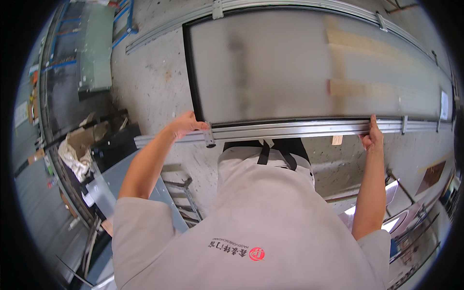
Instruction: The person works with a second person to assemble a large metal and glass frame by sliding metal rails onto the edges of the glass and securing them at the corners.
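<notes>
Silvery rail (290,129) in both half-curled hands (184,125) (371,138), some fingers hidden from view.

Frosted glass-like panel (285,67), shiny metal rails (290,129), matt cloth shirt (251,208)

Brown shapes (357,89) blur behind the panel (285,63); the rail (290,128) partly hides the right hand (372,138).

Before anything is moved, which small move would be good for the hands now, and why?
Probably the left hand should gently press the small bracket to check its seating: the fingers are already at it, and the right hand is on the same metal rails, farther right, placed to steady them along the frosted panel's near edge.
</notes>
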The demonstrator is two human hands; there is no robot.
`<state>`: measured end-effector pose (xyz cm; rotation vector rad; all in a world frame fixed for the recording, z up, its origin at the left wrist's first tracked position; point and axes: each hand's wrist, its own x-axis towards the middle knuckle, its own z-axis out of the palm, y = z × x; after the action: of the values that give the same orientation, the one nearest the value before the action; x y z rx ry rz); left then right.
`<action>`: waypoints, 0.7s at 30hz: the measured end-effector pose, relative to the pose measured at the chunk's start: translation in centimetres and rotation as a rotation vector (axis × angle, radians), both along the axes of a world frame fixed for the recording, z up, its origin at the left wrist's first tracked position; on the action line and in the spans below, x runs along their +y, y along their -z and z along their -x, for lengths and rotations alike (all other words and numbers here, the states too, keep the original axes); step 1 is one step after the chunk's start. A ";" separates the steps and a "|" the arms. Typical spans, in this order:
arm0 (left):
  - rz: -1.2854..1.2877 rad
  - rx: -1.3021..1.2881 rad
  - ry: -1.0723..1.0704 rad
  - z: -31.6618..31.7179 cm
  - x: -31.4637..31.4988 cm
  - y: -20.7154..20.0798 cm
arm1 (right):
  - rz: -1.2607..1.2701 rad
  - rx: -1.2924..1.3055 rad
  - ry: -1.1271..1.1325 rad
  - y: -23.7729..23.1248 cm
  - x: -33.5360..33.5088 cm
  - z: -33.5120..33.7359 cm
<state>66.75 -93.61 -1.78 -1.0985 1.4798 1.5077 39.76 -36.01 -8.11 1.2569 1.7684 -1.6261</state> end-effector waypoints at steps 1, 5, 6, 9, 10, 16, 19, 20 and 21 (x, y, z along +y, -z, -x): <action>-0.038 0.008 -0.009 0.7 0.3 -0.7 | -0.030 0.039 0.035 0.1 -0.1 -0.1; -0.113 0.090 0.018 -1.3 -0.6 3.3 | -0.037 0.198 0.157 -1.5 -3.9 -3.9; -0.111 0.015 0.080 -0.7 -0.8 3.1 | -0.089 0.228 0.099 -2.5 -6.4 -6.3; -0.176 -0.007 0.138 -1.0 -0.7 3.1 | -0.310 0.442 -0.089 -3.7 -18.5 -19.2; -0.116 -0.042 0.127 -2.3 -0.8 4.6 | -0.189 0.283 -0.246 -5.1 -22.6 -23.2; -0.342 0.078 -0.075 -1.3 -0.8 4.9 | 0.559 -0.159 -0.353 -4.8 -37.6 -33.6; -0.362 0.004 -0.074 -1.4 -1.1 4.3 | 0.800 -0.133 0.009 -3.6 -39.6 -35.6; -0.367 -0.020 -0.081 -1.3 -1.2 4.3 | 0.744 -0.066 -0.012 -3.3 -40.1 -36.0; -0.351 -0.008 -0.080 -1.1 -1.2 4.4 | 0.686 0.001 -0.031 -2.8 -40.5 -36.5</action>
<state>67.83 -94.86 -6.21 -0.9587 1.1200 1.7358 76.24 -76.48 -5.28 0.8878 1.0557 -1.9649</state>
